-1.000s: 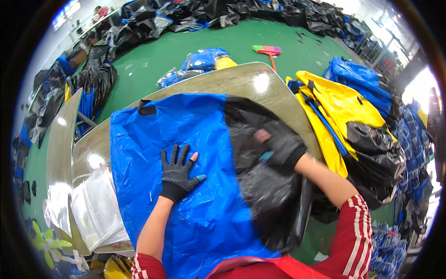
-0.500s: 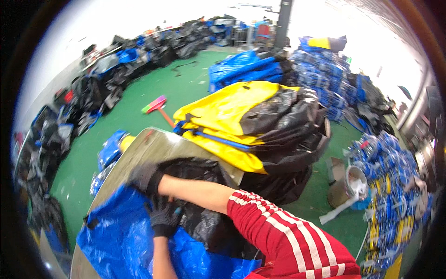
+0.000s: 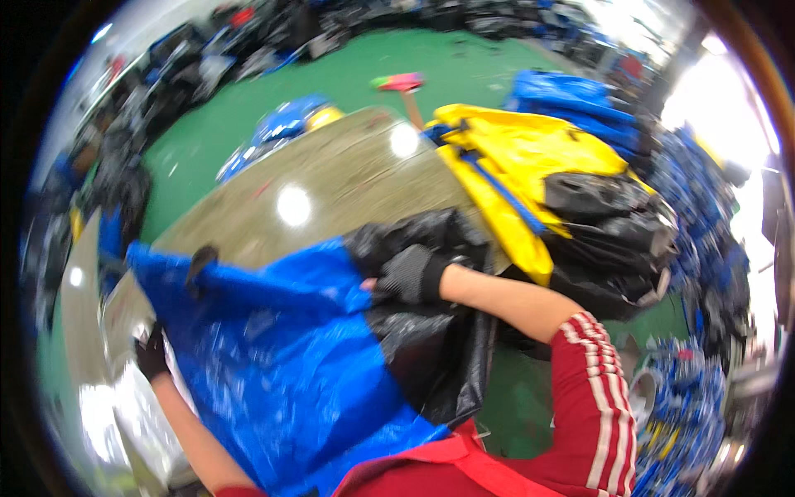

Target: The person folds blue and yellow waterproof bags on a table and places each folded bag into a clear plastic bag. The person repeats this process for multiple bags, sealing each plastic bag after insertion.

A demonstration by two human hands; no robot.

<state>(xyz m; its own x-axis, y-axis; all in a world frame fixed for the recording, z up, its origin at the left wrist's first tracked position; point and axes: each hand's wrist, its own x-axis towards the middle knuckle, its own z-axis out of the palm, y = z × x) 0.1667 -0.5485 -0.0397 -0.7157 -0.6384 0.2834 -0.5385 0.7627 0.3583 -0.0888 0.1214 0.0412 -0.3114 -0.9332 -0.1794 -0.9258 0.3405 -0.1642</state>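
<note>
A blue and black plastic sheet, perhaps a bag (image 3: 281,348), lies across the near part of a worn table, its blue part left and black part right. My right hand (image 3: 406,275), in a grey-and-black glove with a bare thumb tip showing, is curled on the black part near the colour seam. It appears to grip the material there. Beside the sheet's left edge is my left hand (image 3: 151,352), black-gloved, slightly blurred, with its fingers apart and nothing seen in them. A dark strap or loop (image 3: 200,267) sits on the sheet's upper left edge.
The bare tabletop (image 3: 331,178) reflects lamps. Folded yellow and black bags (image 3: 530,166) are piled at its right end, a blue pile (image 3: 571,108) behind them. A colourful broom (image 3: 399,82) lies on the green floor. Blue bundles (image 3: 675,398) stand at right; dark heaps line the wall.
My hands, close together before, are now far apart, the left one out past the sheet's left edge. The blue part is spread wider, and the view has swung left and down.
</note>
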